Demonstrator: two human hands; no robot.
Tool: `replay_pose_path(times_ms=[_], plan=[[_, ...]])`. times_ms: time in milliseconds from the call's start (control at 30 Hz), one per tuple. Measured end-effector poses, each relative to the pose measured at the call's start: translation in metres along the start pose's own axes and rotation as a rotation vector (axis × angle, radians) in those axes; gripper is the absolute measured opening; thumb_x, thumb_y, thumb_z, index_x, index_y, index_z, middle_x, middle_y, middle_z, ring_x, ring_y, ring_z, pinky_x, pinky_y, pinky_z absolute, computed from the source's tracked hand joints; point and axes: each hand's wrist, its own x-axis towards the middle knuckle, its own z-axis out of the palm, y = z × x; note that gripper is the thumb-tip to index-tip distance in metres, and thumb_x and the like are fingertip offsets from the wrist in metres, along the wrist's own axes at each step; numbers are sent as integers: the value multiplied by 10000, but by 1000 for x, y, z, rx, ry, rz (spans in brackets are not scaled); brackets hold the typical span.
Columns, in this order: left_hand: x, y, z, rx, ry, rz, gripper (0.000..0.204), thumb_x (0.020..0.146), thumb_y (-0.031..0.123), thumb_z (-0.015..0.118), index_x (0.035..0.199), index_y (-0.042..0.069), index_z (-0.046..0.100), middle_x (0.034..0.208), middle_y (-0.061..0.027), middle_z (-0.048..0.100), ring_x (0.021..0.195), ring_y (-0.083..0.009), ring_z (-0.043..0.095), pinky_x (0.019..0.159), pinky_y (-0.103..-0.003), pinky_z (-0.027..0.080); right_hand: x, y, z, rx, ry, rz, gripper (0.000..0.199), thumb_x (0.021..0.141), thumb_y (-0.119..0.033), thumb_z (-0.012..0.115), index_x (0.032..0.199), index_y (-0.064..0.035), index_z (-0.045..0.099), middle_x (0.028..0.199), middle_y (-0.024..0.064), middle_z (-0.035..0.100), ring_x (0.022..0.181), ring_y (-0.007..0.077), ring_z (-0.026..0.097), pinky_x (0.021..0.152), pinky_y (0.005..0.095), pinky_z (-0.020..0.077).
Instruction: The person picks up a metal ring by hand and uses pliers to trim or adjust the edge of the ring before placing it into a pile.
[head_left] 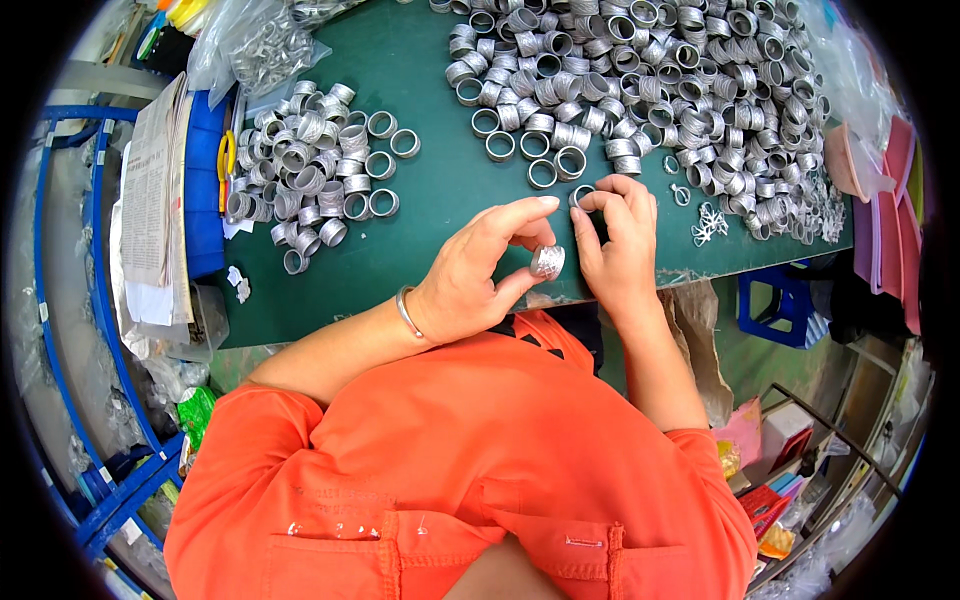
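Observation:
My left hand, a metal bangle on its wrist, pinches a textured silver ring low between thumb and fingers, near the table's front edge. Its index finger stretches out above the ring. To the right, my right hand has thumb and fingertips closed on another silver ring at the green tabletop; the fingers partly cover it. Just beyond lies a big heap of wide silver rings. A smaller pile of the same rings lies to the left of my hands.
Thin metal pieces lie by the large heap's near edge. A blue bin with papers stands at the table's left side. Clear bags of parts rest at the far left. A blue stool is below the right edge.

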Motion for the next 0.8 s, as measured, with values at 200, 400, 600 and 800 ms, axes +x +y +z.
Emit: replay_pose_path(times_ms=[200, 400, 600, 800], plan=[[0, -4, -2, 78, 14, 71, 719, 693, -121, 692, 1316, 32, 365, 910, -115, 614, 820, -219, 631, 773, -325, 507, -15, -35, -11, 1116, -163, 465, 225, 937, -73, 529, 1139, 14, 479, 1062, 82, 579, 913, 119, 562, 803, 261, 470], [1, -1, -4, 101, 4, 37, 616, 678, -76, 726, 1229, 37, 475, 967, -115, 568, 862, -228, 600, 759, -318, 506, -25, -44, -7, 1186, -179, 388, 336, 852, 23, 625, 1134, 13, 442, 1097, 115, 560, 948, 148, 584, 828, 285, 489], [0, -1, -4, 82, -15, 44, 420, 674, -39, 758, 1049, 67, 600, 1037, -102, 507, 884, -210, 571, 741, -297, 505, -25, -41, -3, 1137, -110, 265, 341, 818, 91, 613, 1106, 8, 450, 1117, 147, 544, 1021, 181, 568, 874, 305, 477], [-9, -4, -4, 135, -20, 41, 294, 666, -74, 738, 892, 52, 598, 1009, -109, 522, 881, -233, 569, 703, -300, 505, -28, -40, -7, 1094, -187, 255, 335, 806, 189, 420, 1083, 9, 473, 1233, 186, 523, 1089, 211, 550, 954, 346, 439]])
